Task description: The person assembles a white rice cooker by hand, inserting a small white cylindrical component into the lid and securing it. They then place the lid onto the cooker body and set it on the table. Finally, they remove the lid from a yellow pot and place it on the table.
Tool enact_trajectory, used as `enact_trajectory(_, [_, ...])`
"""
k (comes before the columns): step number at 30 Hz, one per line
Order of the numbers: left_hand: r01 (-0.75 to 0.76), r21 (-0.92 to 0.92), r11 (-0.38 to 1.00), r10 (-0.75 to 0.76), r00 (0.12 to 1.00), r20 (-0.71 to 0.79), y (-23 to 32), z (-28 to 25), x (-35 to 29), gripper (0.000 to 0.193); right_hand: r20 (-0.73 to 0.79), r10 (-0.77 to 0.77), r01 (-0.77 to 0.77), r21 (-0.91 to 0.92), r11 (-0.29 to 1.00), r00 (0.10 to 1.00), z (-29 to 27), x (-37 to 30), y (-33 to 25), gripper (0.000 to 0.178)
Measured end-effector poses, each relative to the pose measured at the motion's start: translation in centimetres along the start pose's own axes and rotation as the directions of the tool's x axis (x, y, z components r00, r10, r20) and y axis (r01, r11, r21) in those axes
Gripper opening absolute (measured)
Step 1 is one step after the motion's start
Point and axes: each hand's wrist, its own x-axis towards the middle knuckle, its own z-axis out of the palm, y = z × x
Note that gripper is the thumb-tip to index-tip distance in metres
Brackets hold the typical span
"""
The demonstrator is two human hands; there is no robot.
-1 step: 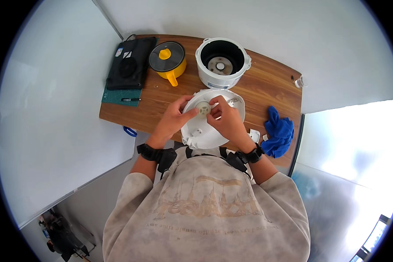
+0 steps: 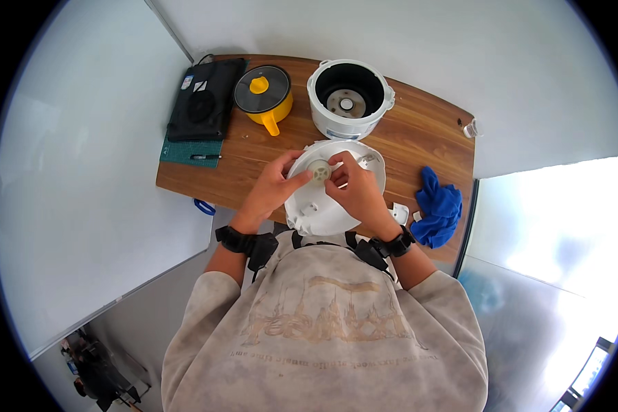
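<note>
Lid [image 2: 333,218], white, spreads beneath the left hand [image 2: 276,182], which grasps its left rim, and the right hand [image 2: 357,190], which curls above it. The disc [image 2: 319,169] lies inside the lid, between left thumb and right fingertips; whether the latter pinch it, I cannot tell.

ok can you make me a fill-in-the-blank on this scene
The left hand and right hand are at a round disc in a shell whose colour is ____.
The crumpled cloth has the colour ____.
In the picture, the yellow pot stands to the ____ of the open cooker.
Missing words: white; blue; left.
</note>
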Motion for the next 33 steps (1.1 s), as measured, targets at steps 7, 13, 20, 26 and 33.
enact_trajectory(7, [0.049, 0.059, 0.997, -0.050, 0.998, 0.024, 0.6, -0.1, -0.4, 0.065, 0.038, 0.013, -0.014, 0.018, 1.000, 0.999, 0.1, -0.2, 0.3, 0.032])
enact_trajectory(13, [0.067, 0.052, 0.996, -0.069, 0.997, 0.025, 0.2, -0.5, -0.1, 0.066, 0.012, -0.044, 0.044, -0.016, 0.999, 0.999, 0.7, -0.5, 0.1, 0.034])
enact_trajectory(20, [0.034, 0.066, 0.997, -0.036, 0.999, 0.027, 0.0, -0.2, -0.2, 0.062, 0.080, -0.057, 0.061, -0.056, 0.997, 0.995, 0.6, -0.2, 0.5, 0.038])
enact_trajectory(26, [0.036, 0.019, 0.999, -0.036, 0.999, 0.032, -0.5, -0.4, -0.1, 0.062, 0.124, -0.123, 0.133, -0.081, 0.988, 0.985, 0.5, -0.2, 0.2, 0.042])
enact_trajectory(33, [0.068, 0.017, 0.998, -0.069, 0.997, 0.024, 0.3, 0.1, -0.4, 0.064, 0.136, -0.192, 0.208, -0.109, 0.972, 0.972, 0.5, -0.2, 0.4, 0.044])
